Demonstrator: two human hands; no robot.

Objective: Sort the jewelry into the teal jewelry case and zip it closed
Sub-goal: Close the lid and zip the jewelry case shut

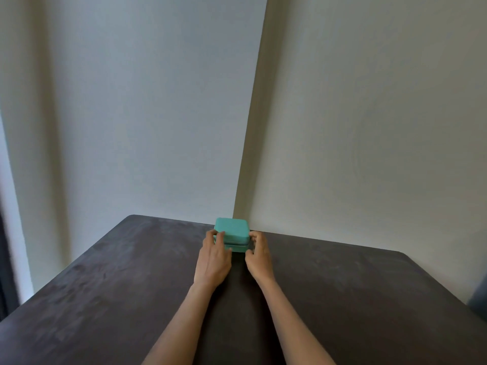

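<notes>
No text, label, brand, number or sign is showing legibly anywhere. The teal jewelry case (pixel 232 229), lying between the fingers of both hands, is presenting a plain lid and plain front; nothing printed is reading on it. The dark table (pixel 105 285) and pale walls (pixel 158 101) are carrying no markings.

Case (pixel 232 229) on table (pixel 105 299), between hands.

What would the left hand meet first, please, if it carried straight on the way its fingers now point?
The left hand already touches the teal jewelry case at its near left corner, so it meets the case first; beyond that looks to be the wall, though depth is unclear.
</notes>
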